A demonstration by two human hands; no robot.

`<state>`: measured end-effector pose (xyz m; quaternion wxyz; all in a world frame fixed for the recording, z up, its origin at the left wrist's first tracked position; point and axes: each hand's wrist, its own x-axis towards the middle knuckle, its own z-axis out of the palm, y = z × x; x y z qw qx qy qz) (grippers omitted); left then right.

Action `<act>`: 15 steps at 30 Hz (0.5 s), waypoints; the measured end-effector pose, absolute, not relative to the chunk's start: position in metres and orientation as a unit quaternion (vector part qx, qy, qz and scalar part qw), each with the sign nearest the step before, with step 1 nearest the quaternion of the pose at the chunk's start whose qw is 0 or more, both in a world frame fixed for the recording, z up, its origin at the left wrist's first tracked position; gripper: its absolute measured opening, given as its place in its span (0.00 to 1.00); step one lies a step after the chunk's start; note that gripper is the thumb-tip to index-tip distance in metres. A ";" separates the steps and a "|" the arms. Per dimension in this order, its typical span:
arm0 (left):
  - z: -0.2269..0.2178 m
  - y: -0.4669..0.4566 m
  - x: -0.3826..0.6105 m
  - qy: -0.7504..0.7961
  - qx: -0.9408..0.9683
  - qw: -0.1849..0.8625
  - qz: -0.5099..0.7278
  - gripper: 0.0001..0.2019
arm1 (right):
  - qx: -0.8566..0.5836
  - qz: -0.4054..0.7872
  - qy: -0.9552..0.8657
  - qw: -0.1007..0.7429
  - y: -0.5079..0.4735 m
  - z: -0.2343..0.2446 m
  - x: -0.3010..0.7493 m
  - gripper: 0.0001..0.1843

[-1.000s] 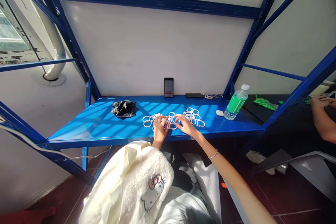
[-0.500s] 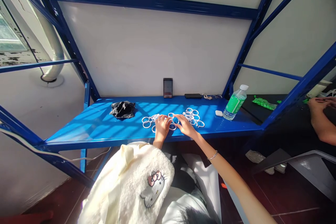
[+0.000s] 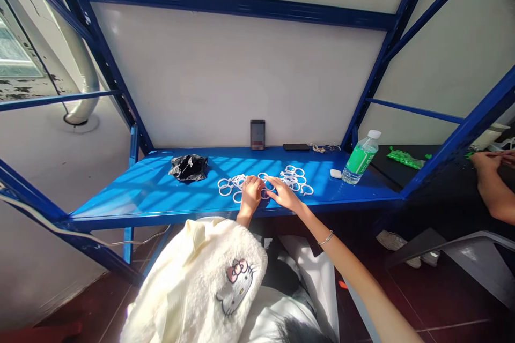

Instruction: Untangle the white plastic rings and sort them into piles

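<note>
Several white rings (image 3: pixel 225 187), some with a small loop attached, lie in a loose group on the blue tabletop (image 3: pixel 140 187). My left hand (image 3: pixel 252 192) is in the middle of them, its fingers curled in a pinch on a white ring. Just to the right, my right hand (image 3: pixel 282 194) reaches in from the side, with its fingertips and thumb around the edge of that ring. The fingers cover part of the ring, so its exact hold is hard to see. More white rings (image 3: pixel 295 178) are spread beyond my right hand.
A crumpled black plastic bag (image 3: pixel 188 168) lies left. At the back, a phone (image 3: pixel 257 134) leans on the wall beside a black flat device (image 3: pixel 296 147) and a cable (image 3: pixel 319 148). A white case (image 3: pixel 335 173) and bottle (image 3: pixel 360 158) stand right. Another person's hands (image 3: pixel 493 161) are far right.
My left hand has shifted slightly to the right and turned, closer to my right hand. My right hand stays almost in place. The other rings look the same.
</note>
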<state>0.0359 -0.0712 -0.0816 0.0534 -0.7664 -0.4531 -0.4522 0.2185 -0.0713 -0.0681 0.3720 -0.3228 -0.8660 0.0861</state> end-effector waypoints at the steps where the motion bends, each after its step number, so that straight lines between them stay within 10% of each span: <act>1: -0.082 -0.071 0.036 -0.450 -0.767 0.054 -0.454 0.08 | -0.327 0.089 -0.863 0.376 -0.071 -0.068 0.219 0.24; 15: -0.087 -0.073 0.040 -0.432 -0.755 0.057 -0.491 0.09 | -0.315 0.059 -0.863 0.391 -0.074 -0.065 0.216 0.23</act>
